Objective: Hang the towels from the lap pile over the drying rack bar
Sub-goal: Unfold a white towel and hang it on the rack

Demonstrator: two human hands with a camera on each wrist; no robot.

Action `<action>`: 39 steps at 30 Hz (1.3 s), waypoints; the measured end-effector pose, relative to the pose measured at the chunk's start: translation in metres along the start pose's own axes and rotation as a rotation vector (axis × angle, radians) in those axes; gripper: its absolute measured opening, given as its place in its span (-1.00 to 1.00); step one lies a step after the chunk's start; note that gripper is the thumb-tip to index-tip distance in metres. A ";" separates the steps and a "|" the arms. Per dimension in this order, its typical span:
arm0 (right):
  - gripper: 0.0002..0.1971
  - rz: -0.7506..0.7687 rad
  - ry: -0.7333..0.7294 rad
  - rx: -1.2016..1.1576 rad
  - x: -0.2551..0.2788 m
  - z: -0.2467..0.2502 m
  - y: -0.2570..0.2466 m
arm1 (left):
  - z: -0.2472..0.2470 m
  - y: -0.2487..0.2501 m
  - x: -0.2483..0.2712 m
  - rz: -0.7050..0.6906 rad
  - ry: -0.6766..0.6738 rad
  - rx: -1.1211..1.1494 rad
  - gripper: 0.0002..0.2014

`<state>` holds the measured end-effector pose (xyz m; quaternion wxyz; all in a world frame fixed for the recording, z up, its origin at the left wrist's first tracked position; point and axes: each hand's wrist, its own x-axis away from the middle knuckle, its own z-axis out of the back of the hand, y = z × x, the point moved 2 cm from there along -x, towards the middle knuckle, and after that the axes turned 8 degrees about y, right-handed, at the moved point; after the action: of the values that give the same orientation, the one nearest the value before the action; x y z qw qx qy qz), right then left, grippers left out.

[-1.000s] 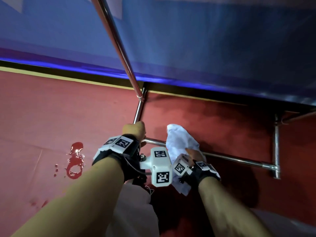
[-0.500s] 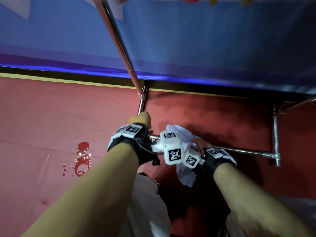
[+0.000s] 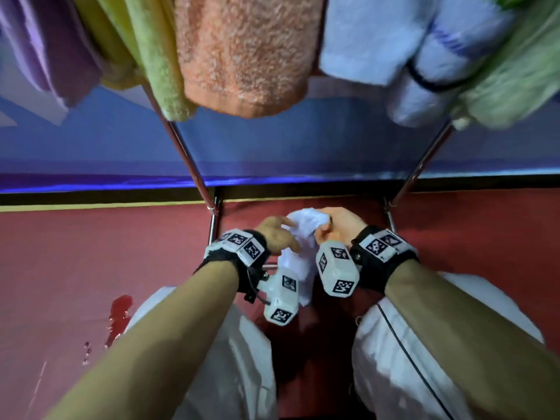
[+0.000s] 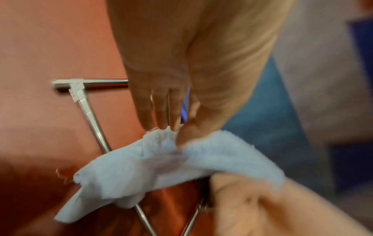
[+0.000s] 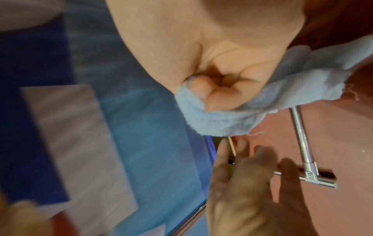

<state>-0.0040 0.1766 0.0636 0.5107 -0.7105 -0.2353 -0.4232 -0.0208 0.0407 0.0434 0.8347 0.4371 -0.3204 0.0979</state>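
Observation:
A small pale blue-white towel (image 3: 295, 263) hangs bunched between my two hands above my knees. My right hand (image 3: 339, 225) grips one end of the towel (image 5: 222, 124) in a closed fist (image 5: 214, 89). My left hand (image 3: 277, 234) meets the other end: in the left wrist view its straight fingers and thumb (image 4: 171, 131) pinch the towel's (image 4: 161, 167) top edge. The drying rack's top bar is hidden under the towels hung on it; only its slanted metal legs (image 3: 188, 159) show.
Hung across the top are purple (image 3: 45, 40), green (image 3: 151, 40), orange (image 3: 248, 50), light blue (image 3: 378, 34) and another green (image 3: 515, 71) towels. The rack's right leg (image 3: 424, 165) slants down to the red floor (image 3: 91, 268). A blue sheet (image 3: 303, 147) stands behind. My white-trousered lap (image 3: 212, 359) is below.
The view has tilted up, bringing the hung towels into sight. My left hand left the rack's lower joint and came to the towel. Both hands have lifted the towel off the low bar.

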 end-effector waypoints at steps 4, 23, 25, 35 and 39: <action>-0.66 -0.004 -0.066 -0.196 0.027 0.011 -0.006 | -0.016 0.013 0.024 -0.268 0.028 -0.180 -0.82; -0.69 -0.106 -0.148 0.539 0.048 0.030 0.040 | 0.011 0.028 0.041 0.184 0.249 0.940 -0.74; -0.55 -0.104 -0.148 0.450 0.041 0.025 0.040 | 0.014 0.027 0.043 0.154 0.221 0.967 -0.76; -0.80 0.086 0.019 0.165 0.027 0.027 0.033 | -0.002 0.020 0.054 0.144 -0.058 0.473 -0.80; -0.84 0.088 0.029 0.225 0.024 0.031 0.031 | -0.001 0.023 0.050 0.032 -0.045 0.445 -0.55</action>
<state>0.0440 0.1911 0.0637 0.6085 -0.6524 -0.2423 -0.3813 0.0081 0.0499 0.0894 0.7088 0.6074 -0.3163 0.1694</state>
